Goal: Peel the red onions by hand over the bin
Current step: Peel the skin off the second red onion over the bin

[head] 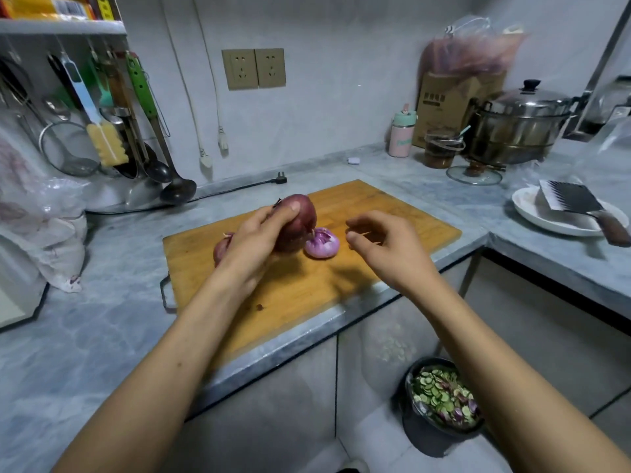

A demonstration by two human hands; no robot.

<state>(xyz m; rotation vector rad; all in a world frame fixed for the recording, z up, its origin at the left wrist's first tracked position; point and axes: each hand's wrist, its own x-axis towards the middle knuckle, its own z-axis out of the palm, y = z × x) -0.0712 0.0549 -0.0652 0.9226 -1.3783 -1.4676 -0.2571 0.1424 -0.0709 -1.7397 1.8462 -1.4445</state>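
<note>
Ladles and a sponge brush (102, 131) are hanging at the left wall, a steel pot (519, 126) is standing by a pink bottle (402, 134), and a cleaver (577, 208) is lying across a white plate (532, 216).

A grey marble counter (102, 322) carries a wooden cutting board (341, 268) (peeled onion (322, 246) on it).

Both bare forearms reach forward from bottom of frame, converging toward centre. Left hand (252, 245) raised, fingers curled, thumb on top, gripping red onion (296, 222). Right hand (386, 245) hovers just beside, palm down, fingers loosely curled, thumb and forefinger tips near each other, holding nothing visible.
</note>
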